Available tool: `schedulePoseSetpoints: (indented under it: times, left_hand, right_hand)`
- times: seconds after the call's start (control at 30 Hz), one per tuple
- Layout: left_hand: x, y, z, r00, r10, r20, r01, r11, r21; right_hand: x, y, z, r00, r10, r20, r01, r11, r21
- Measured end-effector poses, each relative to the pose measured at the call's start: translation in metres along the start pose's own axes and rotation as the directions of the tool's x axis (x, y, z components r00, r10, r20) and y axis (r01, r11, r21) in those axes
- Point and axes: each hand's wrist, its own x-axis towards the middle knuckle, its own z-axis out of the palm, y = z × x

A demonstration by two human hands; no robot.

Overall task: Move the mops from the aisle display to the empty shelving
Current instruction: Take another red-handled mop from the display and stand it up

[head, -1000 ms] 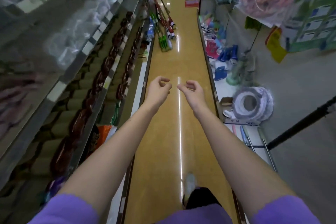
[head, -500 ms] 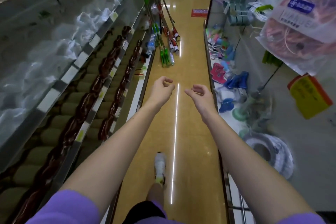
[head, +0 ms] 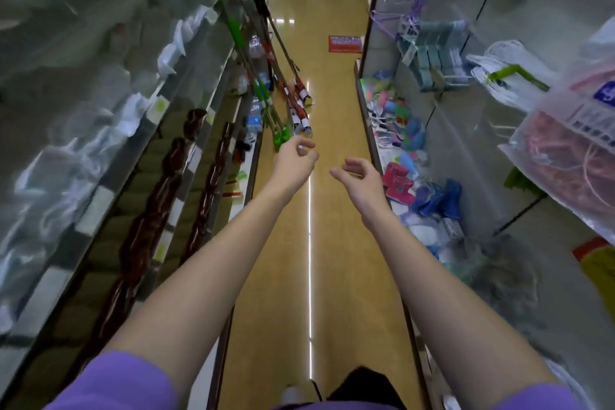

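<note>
Several mops lean against the left shelving ahead in the aisle: ones with green handles (head: 233, 30) and ones with red and white labelled lower ends (head: 299, 103), their feet on the floor. Both my arms stretch forward down the aisle. My left hand (head: 294, 160) hangs with loosely curled fingers and holds nothing, just short of the green mop ends. My right hand (head: 357, 178) is beside it, fingers loosely curled, holding nothing. A grey string mop head (head: 496, 263) lies low on the right shelving.
Left shelving (head: 100, 196) carries bagged goods and dark brown items. Right shelving (head: 376, 143) holds coloured boots (head: 397, 181), hangers (head: 432, 53) and bagged goods (head: 572, 156). A red floor sign (head: 345, 43) lies farther down the yellow floor (head: 329, 276).
I have walked forward down the aisle; the mops are nearer and larger. Both hands stay raised in front with loosely curled fingers, the left now close to the green mop ends.
</note>
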Motion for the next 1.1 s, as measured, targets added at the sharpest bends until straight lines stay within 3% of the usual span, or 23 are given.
schedulePoseSetpoints:
  times: [0.37, 0.47, 0.6, 0.83, 1.1]
  left_hand:
    - [0.305, 0.001, 0.041, 0.999, -0.025, -0.029, 0.025, 1.000, 0.013]
    - [0.392, 0.023, 0.053, 0.999, -0.038, -0.002, 0.039, 0.999, 0.039]
    - [0.492, 0.046, 0.047, 0.997, -0.029, -0.072, 0.031, 0.999, 0.031]
    - [0.654, 0.034, 0.037, 0.988, -0.075, -0.133, 0.077, 0.997, 0.014]
    - [0.895, -0.001, 0.012, 0.980, -0.119, -0.160, 0.099, 0.987, -0.125]
  right_hand:
    - [0.320, -0.011, 0.046, 0.999, -0.034, 0.035, 0.033, 0.999, 0.033]
    - [0.411, -0.029, 0.045, 0.998, -0.019, 0.059, 0.019, 1.000, 0.002]
    - [0.516, -0.061, 0.052, 0.995, -0.026, 0.097, 0.029, 0.999, -0.031]
    - [0.671, -0.083, 0.110, 0.984, -0.029, 0.174, 0.043, 0.996, -0.076]
    - [0.878, -0.088, 0.203, 0.976, 0.025, 0.215, 0.018, 0.981, -0.195]
